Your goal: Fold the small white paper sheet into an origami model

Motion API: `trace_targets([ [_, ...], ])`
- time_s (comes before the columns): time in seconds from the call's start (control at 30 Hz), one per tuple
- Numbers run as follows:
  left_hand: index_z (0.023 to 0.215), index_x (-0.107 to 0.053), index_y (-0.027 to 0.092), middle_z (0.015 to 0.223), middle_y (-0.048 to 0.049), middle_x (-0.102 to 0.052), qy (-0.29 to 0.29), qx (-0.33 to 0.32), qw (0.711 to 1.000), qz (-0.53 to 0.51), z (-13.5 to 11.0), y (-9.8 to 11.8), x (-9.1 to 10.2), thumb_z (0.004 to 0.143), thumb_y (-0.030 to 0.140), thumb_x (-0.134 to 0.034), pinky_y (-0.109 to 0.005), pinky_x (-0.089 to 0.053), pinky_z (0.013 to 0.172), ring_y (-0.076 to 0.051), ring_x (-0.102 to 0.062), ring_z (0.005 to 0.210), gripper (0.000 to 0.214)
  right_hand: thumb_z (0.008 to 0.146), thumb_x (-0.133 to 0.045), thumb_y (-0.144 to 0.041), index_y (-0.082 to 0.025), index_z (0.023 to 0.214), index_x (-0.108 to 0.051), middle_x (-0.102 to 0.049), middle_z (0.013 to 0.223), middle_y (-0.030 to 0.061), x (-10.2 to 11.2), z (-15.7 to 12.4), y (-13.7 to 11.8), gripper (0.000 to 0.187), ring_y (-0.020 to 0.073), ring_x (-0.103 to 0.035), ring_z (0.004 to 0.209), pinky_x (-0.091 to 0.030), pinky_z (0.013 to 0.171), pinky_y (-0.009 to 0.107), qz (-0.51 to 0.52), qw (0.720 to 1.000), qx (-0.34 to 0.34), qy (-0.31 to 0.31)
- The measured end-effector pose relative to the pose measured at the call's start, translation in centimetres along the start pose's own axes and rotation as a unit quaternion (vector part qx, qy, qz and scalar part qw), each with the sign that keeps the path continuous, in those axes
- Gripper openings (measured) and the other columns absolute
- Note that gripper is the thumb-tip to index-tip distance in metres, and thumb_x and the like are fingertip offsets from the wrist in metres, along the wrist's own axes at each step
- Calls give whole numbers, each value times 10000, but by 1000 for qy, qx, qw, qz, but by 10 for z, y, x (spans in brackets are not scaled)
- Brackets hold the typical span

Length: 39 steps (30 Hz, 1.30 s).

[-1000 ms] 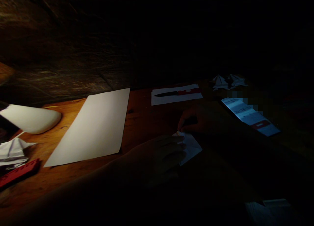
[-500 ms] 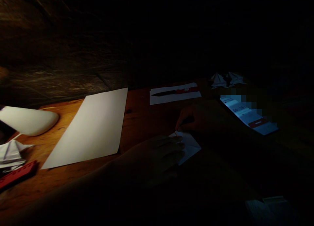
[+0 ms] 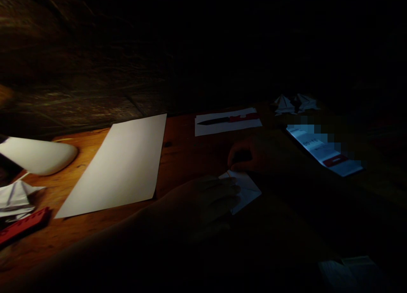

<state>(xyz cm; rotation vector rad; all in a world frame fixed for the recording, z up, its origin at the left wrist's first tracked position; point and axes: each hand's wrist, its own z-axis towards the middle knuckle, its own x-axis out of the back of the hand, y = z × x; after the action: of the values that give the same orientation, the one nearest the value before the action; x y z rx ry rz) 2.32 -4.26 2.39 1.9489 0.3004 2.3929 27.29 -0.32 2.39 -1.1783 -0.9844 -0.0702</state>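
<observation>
Now | left hand [image 3: 202, 206], right hand [image 3: 257, 155] | two hands gripping one folded paper [image 3: 247, 192]

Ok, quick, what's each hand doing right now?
Left hand: holding the folded white paper, fingers laid over it.
Right hand: curled, fingertips at the paper's top edge; too dark to tell if it grips.

No legible text. The lit screen of the smartphone [image 3: 324, 151] showed rows of dark characters on pale bands, too small and blurred to read, and its upper part was pixelated. A red button [image 3: 335, 160] low on the screen carried a small pale label, also unreadable. Faint marks on the red object [image 3: 23, 225] at lower left could not be made out.
</observation>
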Motion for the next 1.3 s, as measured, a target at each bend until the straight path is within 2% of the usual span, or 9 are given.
trace_targets([
  [0.17,1301,-630,115,1394,-135,-633,-12,0,1000,2,-1,0,1,1020,344,-579,-405,-529,1044,-291,-590,1291,366,837,-721,-210,-185,885,-750,-763,910,16,0,1,-1,61,155,-684,806,-478,732,277,4,1000,-9,1],
  [0.27,1309,-636,183,1484,-147,-543,-43,38,998,16,-2,0,4,995,395,-604,-413,-605,864,-306,-660,1135,380,823,-733,-212,-180,876,-745,-754,904,22,0,2,-1,64,159,-680,812,-475,724,278,5,1000,-11,8],
  [0.33,1318,-631,199,1509,-160,-513,-49,51,997,18,-2,0,5,984,413,-615,-416,-615,819,-316,-666,1112,397,820,-739,-218,-187,878,-749,-754,897,17,1,1,0,66,156,-675,801,-471,720,276,1,1000,-17,7],
  [0.43,1284,-643,159,1439,-144,-592,-29,16,999,2,0,-1,6,1000,352,-604,-423,-580,958,-306,-622,1222,345,834,-714,-194,-201,878,-760,-762,897,8,3,1,3,64,148,-671,791,-466,731,273,-6,1000,-13,10],
  [0.53,1274,-646,121,1410,-147,-622,-12,-1,1000,-11,0,-2,6,1010,304,-591,-416,-532,1047,-291,-564,1328,326,831,-715,-192,-203,901,-766,-770,921,10,4,1,7,88,150,-671,801,-469,729,269,-6,999,-11,43],
  [0.7,1261,-658,138,1423,-134,-616,-14,10,1000,-8,-1,-2,3,1003,323,-602,-436,-535,1027,-306,-572,1313,322,826,-735,-218,-198,936,-771,-762,898,14,3,1,10,117,137,-653,752,-463,683,259,1,998,-22,53],
  [0.87,1267,-660,155,1449,-124,-598,-4,30,999,-27,-2,-2,0,995,325,-614,-454,-490,1095,-304,-542,1349,324,820,-734,-204,-194,930,-772,-766,916,21,2,1,10,117,141,-661,782,-469,700,260,2,999,-21,49],
  [1.03,1310,-641,167,1476,-101,-584,-8,26,1000,-14,-3,-3,0,1008,316,-586,-505,-393,1174,-334,-404,1472,341,825,-719,-201,-195,940,-775,-769,919,24,4,1,6,129,146,-661,774,-469,700,268,-2,999,-32,36],
  [1.3,1326,-628,189,1494,-114,-562,-46,48,998,-1,-2,2,8,1012,346,-567,-485,-410,1073,-329,-512,1365,357,813,-723,-173,-168,934,-767,-776,934,34,3,2,8,129,151,-687,808,-490,729,264,17,999,-19,35],
])
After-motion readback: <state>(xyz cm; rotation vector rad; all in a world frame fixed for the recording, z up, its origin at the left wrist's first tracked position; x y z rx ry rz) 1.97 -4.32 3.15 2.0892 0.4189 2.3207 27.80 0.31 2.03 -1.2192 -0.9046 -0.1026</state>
